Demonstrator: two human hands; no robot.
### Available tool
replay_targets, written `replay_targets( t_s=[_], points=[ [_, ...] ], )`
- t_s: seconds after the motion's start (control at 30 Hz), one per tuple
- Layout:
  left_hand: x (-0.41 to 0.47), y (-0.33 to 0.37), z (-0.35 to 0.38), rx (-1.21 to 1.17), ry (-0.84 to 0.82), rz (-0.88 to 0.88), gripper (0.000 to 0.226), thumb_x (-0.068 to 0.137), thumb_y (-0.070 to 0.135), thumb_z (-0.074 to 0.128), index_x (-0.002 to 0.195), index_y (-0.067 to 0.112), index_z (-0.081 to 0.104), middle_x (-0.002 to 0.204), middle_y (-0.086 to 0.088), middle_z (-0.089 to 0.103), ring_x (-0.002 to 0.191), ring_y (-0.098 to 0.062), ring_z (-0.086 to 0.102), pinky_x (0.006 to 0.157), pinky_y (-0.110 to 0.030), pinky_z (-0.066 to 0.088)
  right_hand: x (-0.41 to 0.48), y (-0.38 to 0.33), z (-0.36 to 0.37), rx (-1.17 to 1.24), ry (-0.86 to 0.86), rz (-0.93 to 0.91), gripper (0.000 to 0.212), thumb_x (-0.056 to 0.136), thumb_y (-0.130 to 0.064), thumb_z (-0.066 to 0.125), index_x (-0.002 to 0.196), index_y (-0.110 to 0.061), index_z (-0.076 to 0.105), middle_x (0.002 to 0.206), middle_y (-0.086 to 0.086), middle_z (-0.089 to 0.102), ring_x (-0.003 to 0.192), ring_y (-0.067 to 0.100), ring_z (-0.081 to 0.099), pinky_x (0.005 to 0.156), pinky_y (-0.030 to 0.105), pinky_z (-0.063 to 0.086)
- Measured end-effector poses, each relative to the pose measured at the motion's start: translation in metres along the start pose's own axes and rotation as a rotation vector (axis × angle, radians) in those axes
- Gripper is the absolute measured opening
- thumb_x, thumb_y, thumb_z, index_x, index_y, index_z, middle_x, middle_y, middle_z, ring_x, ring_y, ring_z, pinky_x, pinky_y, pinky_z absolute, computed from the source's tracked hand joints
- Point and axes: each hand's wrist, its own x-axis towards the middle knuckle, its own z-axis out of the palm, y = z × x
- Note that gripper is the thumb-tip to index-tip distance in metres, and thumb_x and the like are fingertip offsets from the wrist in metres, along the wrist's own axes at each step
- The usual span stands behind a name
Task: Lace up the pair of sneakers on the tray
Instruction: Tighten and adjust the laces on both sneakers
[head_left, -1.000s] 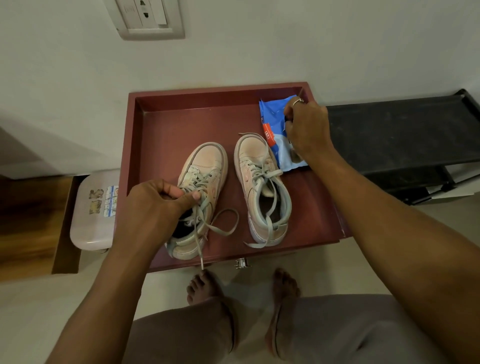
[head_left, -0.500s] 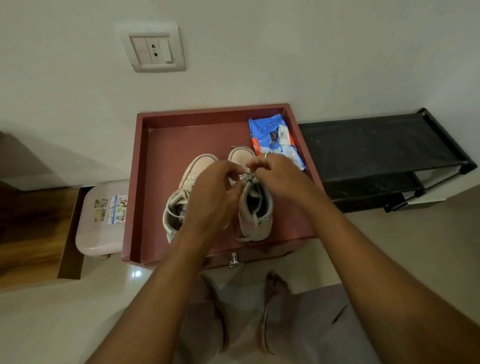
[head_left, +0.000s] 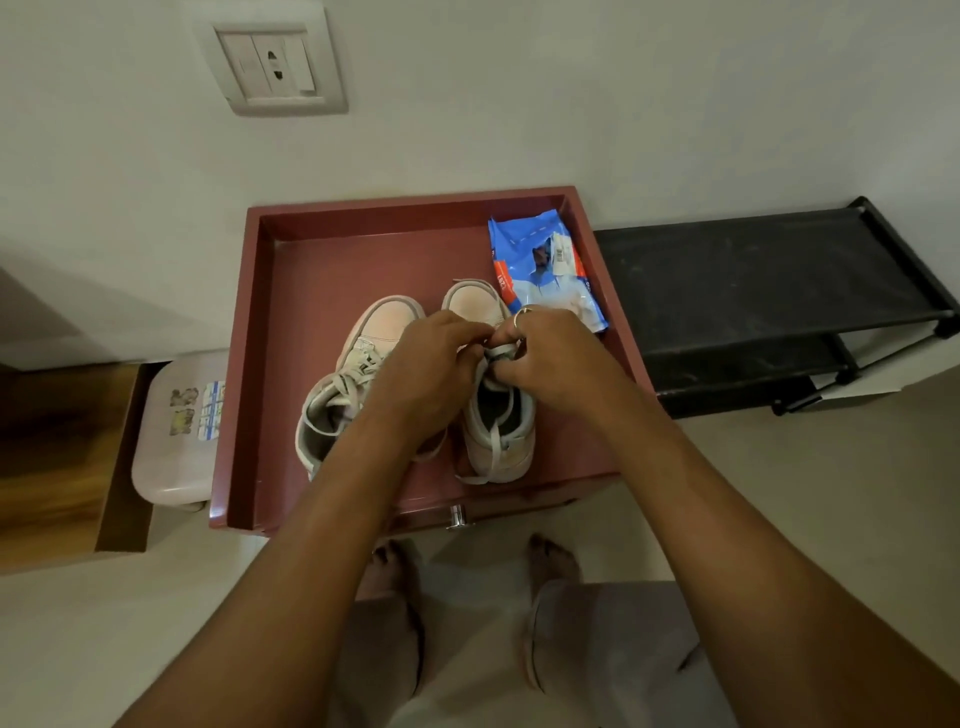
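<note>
Pale pink sneakers (head_left: 387, 325) sit side by side in the middle of the tray (head_left: 322, 260), toes toward its far wall. Left hand (head_left: 431, 374) and right hand (head_left: 558, 358) both pinch the grey lace (head_left: 500, 353) of the sneaker nearer the tray's right wall. Blue packet (head_left: 540, 260) lies in the tray's far right corner.

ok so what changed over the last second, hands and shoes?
The left hand let go of the left sneaker and moved right. The right hand left the blue packet and drew back toward the person. Both now pinch the lace on the right sneaker. Both sneakers, the packet and the tray stayed in place.
</note>
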Motion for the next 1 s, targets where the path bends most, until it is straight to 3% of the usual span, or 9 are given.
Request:
replay_targets(
  t_s=[0.23,0.37,0.43,0.57,0.63,0.7,0.77,0.83,1.0],
  points=[
    [0.003,-0.007,-0.001,0.061,-0.006,-0.059,0.024,0.09,0.033,0.055,0.105,0.03,0.073,0.097,0.01,0.057,0.093,-0.014,0.057,0.078,-0.042,0.052,0.003,0.015,-0.013,0.138,-0.06,-0.04,0.014,0.084,-0.031,0.077,0.095,-0.023,0.08,0.093,-0.008,0.072,0.086,0.008,0.068,0.083,0.037,0.059],
    [0.0,-0.005,0.001,0.047,-0.016,-0.005,0.031,0.093,0.037,0.053,0.119,0.027,0.066,0.12,0.008,0.055,0.112,-0.017,0.051,0.095,-0.039,0.046,0.004,0.013,-0.022,0.276,-0.078,-0.012,0.013,0.089,-0.032,0.074,0.094,-0.021,0.079,0.092,-0.007,0.076,0.087,0.006,0.07,0.083,0.028,0.059],
    [-0.002,-0.003,0.001,-0.004,-0.023,0.04,0.036,0.095,0.033,0.054,0.129,0.025,0.061,0.135,0.008,0.053,0.124,-0.017,0.047,0.105,-0.037,0.04,0.004,0.011,-0.025,0.342,-0.078,0.003,0.015,0.091,-0.029,0.071,0.092,-0.017,0.078,0.092,-0.001,0.076,0.089,0.012,0.071,0.086,0.032,0.058],
    [-0.002,-0.003,-0.003,-0.006,-0.028,0.068,0.033,0.095,0.035,0.058,0.125,0.022,0.065,0.136,0.01,0.057,0.125,-0.009,0.049,0.107,-0.034,0.038,0.006,0.004,-0.024,0.414,-0.129,0.054,0.024,0.089,-0.031,0.062,0.079,-0.012,0.074,0.086,0.007,0.073,0.089,0.019,0.068,0.095,0.046,0.054],
    [-0.004,0.002,-0.008,-0.046,-0.027,0.068,0.029,0.094,0.032,0.06,0.121,0.023,0.066,0.125,0.014,0.063,0.114,0.005,0.053,0.1,-0.018,0.04,0.006,0.002,-0.023,0.437,-0.149,0.058,0.03,0.085,-0.038,0.059,0.077,-0.01,0.07,0.085,0.013,0.069,0.085,0.023,0.065,0.094,0.047,0.052],
    [-0.009,0.007,-0.012,-0.108,-0.045,0.026,0.023,0.091,0.029,0.063,0.114,0.027,0.065,0.102,0.021,0.065,0.091,0.016,0.054,0.077,-0.002,0.037,0.006,0.001,-0.023,0.437,-0.187,0.046,0.028,0.089,-0.033,0.064,0.086,-0.006,0.069,0.089,0.018,0.068,0.084,0.028,0.064,0.091,0.046,0.054],
    [-0.012,0.008,-0.011,-0.158,-0.066,-0.031,0.022,0.088,0.031,0.067,0.11,0.029,0.061,0.09,0.022,0.061,0.077,0.017,0.053,0.063,-0.003,0.035,0.005,0.001,-0.024,0.414,-0.222,0.013,0.016,0.091,-0.02,0.067,0.09,-0.004,0.067,0.084,0.013,0.067,0.078,0.019,0.063,0.083,0.04,0.056],
    [-0.013,0.007,-0.008,-0.182,-0.057,-0.062,0.023,0.087,0.036,0.067,0.108,0.028,0.06,0.086,0.021,0.06,0.073,0.016,0.053,0.06,-0.005,0.036,0.004,0.002,-0.027,0.406,-0.234,-0.012,0.006,0.091,-0.013,0.068,0.095,-0.009,0.07,0.088,0.006,0.072,0.082,0.015,0.068,0.084,0.033,0.056],
    [-0.01,0.008,-0.005,-0.185,0.092,-0.084,0.015,0.088,0.039,0.068,0.088,0.024,0.064,0.079,0.02,0.063,0.068,0.016,0.055,0.057,-0.003,0.035,0.001,0.001,-0.036,0.419,-0.181,-0.053,0.014,0.093,-0.015,0.069,0.105,-0.013,0.077,0.097,0.002,0.077,0.095,0.016,0.072,0.09,0.025,0.057]
  ],
)
